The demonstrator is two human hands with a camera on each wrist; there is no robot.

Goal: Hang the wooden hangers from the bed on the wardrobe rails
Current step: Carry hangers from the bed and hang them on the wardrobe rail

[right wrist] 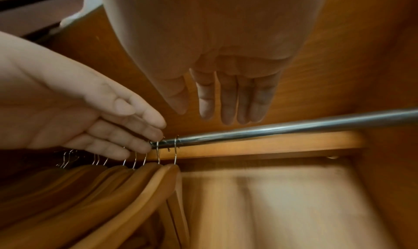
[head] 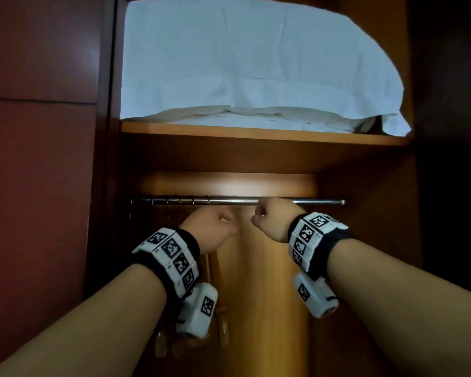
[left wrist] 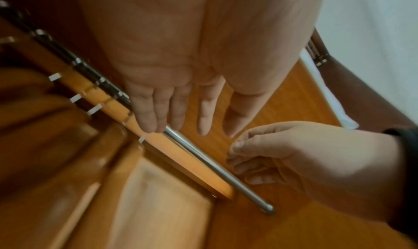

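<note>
Blurring into shadow, wooden hangers (right wrist: 126,186) behind left hand (right wrist: 74,113).

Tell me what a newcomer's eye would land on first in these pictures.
First, the big white pillow filling the shelf above the rail. Next, the two hands reaching in below: the left hand with straight fingers at the metal rail, near the hanger hooks, and the right hand beside it, holding nothing. Then the row of wooden hangers bunched at the rail's left end.
</note>
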